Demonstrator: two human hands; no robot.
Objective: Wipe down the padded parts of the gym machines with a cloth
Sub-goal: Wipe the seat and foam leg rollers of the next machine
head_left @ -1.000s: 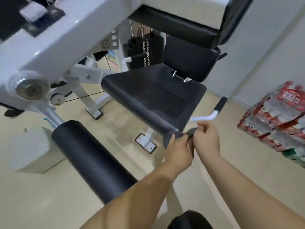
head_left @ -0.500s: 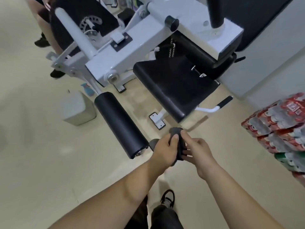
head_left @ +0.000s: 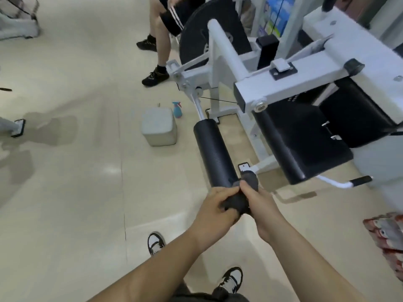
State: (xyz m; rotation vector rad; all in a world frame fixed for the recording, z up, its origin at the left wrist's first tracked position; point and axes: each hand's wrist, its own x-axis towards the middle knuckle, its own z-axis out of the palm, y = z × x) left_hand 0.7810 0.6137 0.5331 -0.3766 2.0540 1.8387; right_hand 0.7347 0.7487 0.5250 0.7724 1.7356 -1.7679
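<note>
Head view, the only one.

Left hand [head_left: 214, 205] curled round a dark grey cloth [head_left: 238, 201], fingers wrapped over the bunched part. Right hand [head_left: 261, 205] gripping the same cloth from the other side, fingers closed on it too. Both forearms reaching in from the bottom edge, hands close together, cloth wadded between them with one fold sticking up above the knuckles.

Cloth position: right at the near end of the black roller pad [head_left: 214, 153], overlapping it in the picture. Can't tell whether actually touching the pad or held just in front of it.

Roller pad angled away toward the machine's white frame [head_left: 283, 81]. Black seat pad [head_left: 298, 140] to the right of the roller, well apart from the hands. Black back pad [head_left: 353, 118] behind the seat, partly under the frame beam. White side handle with black grip [head_left: 359, 180] sticking out below the seat edge.

On the beige floor [head_left: 76, 192]: grey box [head_left: 159, 126] left of the roller, blue spray bottle [head_left: 177, 109] upright just behind it. Large black disc [head_left: 209, 29] at the far end of the machine. Another person's legs [head_left: 161, 40] and black shoes next to the disc. Own black-and-white shoes [head_left: 155, 243] at the bottom. Shrink-wrapped packs of cans [head_left: 386, 234] at the right edge.
</note>
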